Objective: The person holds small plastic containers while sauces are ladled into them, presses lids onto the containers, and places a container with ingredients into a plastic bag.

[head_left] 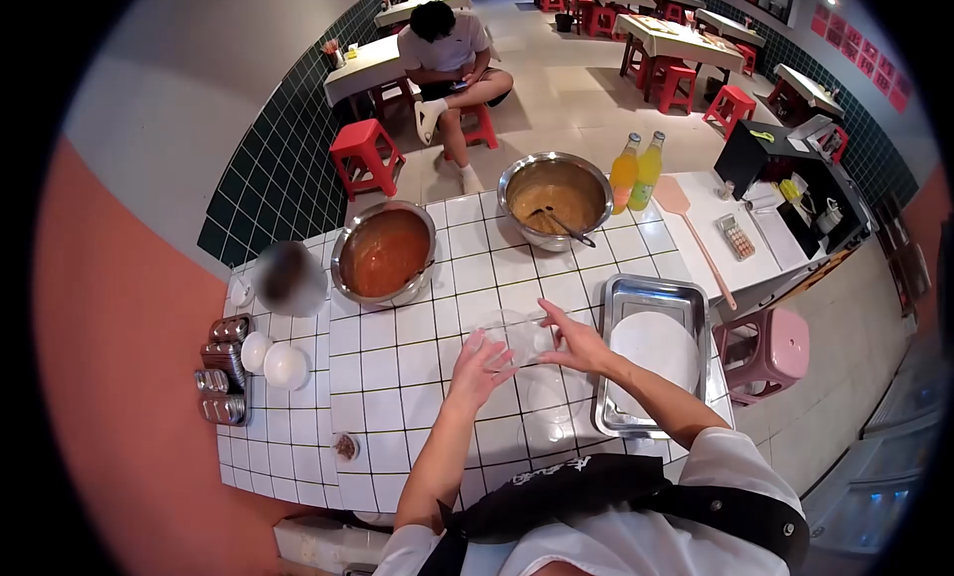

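Note:
My left hand (480, 365) and my right hand (574, 339) both hold a clear plastic container (517, 337) just above the white tiled counter (417, 377). The left hand grips its near left side, the right hand its right edge. Another clear lid or container (549, 395) lies on the tiles just below them. A steel tray (636, 296) with a round white sheet (656, 349) in it sits immediately right of my right hand.
Two steel bowls stand at the back: one with red sauce (385, 250), one with brown sauce and a utensil (555, 196). Two drink bottles (636, 170), a wooden paddle (691, 233), white bowls (276, 361) and steel tins (224, 377) are around. A person (447, 59) sits beyond.

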`<state>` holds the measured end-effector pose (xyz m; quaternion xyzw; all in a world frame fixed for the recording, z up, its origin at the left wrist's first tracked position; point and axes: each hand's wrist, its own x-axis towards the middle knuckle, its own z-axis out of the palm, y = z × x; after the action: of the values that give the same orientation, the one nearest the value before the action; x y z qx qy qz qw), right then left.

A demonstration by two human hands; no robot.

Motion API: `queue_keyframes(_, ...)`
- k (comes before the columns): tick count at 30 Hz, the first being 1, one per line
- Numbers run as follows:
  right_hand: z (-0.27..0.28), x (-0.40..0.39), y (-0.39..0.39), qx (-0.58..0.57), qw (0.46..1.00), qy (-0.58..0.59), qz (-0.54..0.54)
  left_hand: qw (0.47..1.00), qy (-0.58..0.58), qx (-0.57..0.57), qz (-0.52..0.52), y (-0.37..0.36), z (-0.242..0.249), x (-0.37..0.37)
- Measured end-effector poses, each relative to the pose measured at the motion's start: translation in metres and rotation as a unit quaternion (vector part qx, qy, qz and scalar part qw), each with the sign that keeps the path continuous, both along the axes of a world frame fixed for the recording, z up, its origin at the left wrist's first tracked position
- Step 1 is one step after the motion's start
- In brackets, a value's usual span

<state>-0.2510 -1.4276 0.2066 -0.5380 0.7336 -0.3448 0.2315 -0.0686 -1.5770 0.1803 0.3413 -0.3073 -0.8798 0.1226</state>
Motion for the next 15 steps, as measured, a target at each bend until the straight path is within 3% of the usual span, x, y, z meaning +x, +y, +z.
queue_keyframes(1, 0.006, -0.001, -0.006, -0.020, 0.997, -0.072, 0.015, 1.000, 0.008, 0.014, 0.001, 0.003, 0.006, -0.007)
queue_keyframes(6, 0.025, -0.018, -0.016, -0.053, 0.991, -0.122, 0.011, 0.996, 0.073, 0.034, -0.037, -0.006, 0.037, -0.025)
queue_keyframes(9, -0.002, -0.044, -0.013, -0.075, 0.949, -0.304, -0.022, 0.999, 0.035, 0.002, -0.040, -0.013, 0.036, -0.035)
queue_keyframes(10, -0.015, -0.061, -0.013, -0.038, 0.935, -0.335, -0.108, 0.998, 0.047, -0.012, -0.025, -0.015, 0.035, -0.036)
queue_keyframes(12, -0.053, -0.095, -0.014, -0.031, 0.923, -0.227, -0.309, 0.997, 0.074, -0.036, 0.004, -0.019, 0.027, -0.040)
queue_keyframes(14, -0.053, -0.123, -0.021, -0.058, 0.943, -0.049, -0.324, 0.997, 0.075, 0.016, 0.009, -0.031, 0.015, -0.046)
queue_keyframes(15, -0.049, -0.135, -0.030, -0.088, 0.953, -0.049, -0.287, 0.996, 0.073, 0.043, 0.012, -0.036, 0.012, -0.050)
